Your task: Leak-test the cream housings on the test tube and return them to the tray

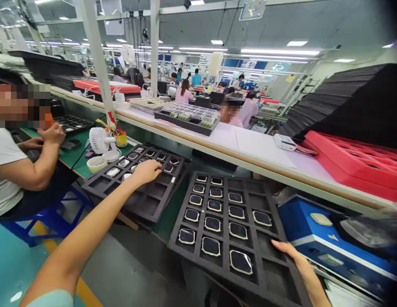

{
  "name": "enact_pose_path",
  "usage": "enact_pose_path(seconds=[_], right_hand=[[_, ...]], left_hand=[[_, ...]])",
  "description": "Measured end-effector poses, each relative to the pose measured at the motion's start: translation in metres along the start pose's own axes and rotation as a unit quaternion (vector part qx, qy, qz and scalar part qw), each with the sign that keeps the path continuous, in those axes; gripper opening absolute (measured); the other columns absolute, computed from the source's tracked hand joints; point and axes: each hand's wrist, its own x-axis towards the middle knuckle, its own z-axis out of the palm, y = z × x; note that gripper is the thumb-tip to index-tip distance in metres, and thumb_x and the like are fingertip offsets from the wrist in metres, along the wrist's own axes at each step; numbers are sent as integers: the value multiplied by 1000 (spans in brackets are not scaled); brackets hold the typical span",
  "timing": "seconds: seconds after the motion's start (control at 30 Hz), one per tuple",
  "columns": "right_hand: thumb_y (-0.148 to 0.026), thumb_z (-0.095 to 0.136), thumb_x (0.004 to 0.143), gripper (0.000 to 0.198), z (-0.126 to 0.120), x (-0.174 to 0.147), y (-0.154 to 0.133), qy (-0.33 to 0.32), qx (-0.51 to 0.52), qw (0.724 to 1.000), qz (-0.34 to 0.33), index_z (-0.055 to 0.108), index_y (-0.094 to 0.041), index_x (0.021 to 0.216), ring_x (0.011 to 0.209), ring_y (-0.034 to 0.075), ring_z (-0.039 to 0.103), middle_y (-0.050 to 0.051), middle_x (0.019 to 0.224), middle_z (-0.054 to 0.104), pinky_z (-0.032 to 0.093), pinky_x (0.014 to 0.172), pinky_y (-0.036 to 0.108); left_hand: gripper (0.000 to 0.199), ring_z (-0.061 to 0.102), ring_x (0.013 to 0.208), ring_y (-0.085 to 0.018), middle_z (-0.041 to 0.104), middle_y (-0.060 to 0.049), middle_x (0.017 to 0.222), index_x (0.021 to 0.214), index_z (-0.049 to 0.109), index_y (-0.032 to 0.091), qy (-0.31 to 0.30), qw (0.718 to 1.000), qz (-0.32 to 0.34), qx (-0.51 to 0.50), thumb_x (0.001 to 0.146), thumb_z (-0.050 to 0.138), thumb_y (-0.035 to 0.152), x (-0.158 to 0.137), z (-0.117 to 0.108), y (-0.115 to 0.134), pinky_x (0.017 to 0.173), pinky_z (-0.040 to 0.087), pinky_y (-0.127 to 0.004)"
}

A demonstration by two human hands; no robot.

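My left hand (147, 171) reaches over a black foam tray (143, 200) on the left, its fingers curled down among the pockets. Whatever is under its fingertips is hidden. Square watch cases (113, 172) fill many pockets there, some with dark faces, some pale. On the right, a second black foam tray (214, 265) tilts towards me, holding rows of dark-screened, pale-rimmed watch cases (238, 230). My right hand (296, 256) grips its right edge, thumb on top and the other fingers hidden. Several pockets of this tray hold nothing, mostly in the right column.
A co-worker (22, 170) sits at the left bench. Near the left tray stand a small white fan (102, 143), a tape roll (97, 163) and a pen cup (121, 139). A blue machine (332, 243) stands right. Red foam trays (354, 166) lie on the shelf (249, 147).
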Motion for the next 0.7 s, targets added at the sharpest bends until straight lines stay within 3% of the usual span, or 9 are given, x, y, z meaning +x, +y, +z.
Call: enact_pose_path(seconds=[0.13, 0.23, 0.4, 0.57, 0.7], right_hand=[[-46, 83, 74, 41, 11, 7, 2, 22, 64, 997, 45, 79, -22, 108, 78, 36, 84, 12, 88, 86, 70, 81, 50], [-45, 89, 68, 50, 15, 11, -1, 57, 70, 996, -16, 77, -22, 111, 82, 32, 83, 10, 98, 86, 69, 80, 47], [-49, 89, 65, 51, 9, 24, 4, 145, 33, 986, -79, 78, -22, 107, 93, 31, 80, 11, 112, 84, 67, 86, 49], [-47, 90, 66, 51, -8, 24, 10, 190, -10, 974, -123, 79, -22, 109, 118, 33, 72, 13, 126, 79, 56, 108, 53], [-54, 85, 73, 52, -19, 16, 13, 183, -14, 973, -143, 78, -21, 112, 107, 31, 75, 14, 115, 82, 58, 103, 53]], left_hand=[[39, 69, 117, -27, 67, -12, 135, 133, 65, 18, -52, 991, -11, 122, 101, 69, 40, 41, 9, 24, 99, 59, -50], [41, 70, 115, -29, 71, -14, 128, 124, 70, 15, -64, 979, -25, 193, 98, 70, 47, 57, 11, 35, 99, 57, -52], [37, 68, 121, -49, 75, -29, 119, 102, 78, 11, -50, 968, 2, 246, 89, 73, 45, 71, 18, 48, 96, 54, -52], [32, 70, 118, -45, 78, -21, 117, 104, 79, 15, -50, 967, 0, 251, 87, 74, 41, 75, 21, 59, 96, 54, -49], [41, 69, 118, -37, 76, -13, 118, 117, 76, 17, -59, 970, -22, 236, 92, 74, 49, 76, 17, 72, 100, 54, -52]])
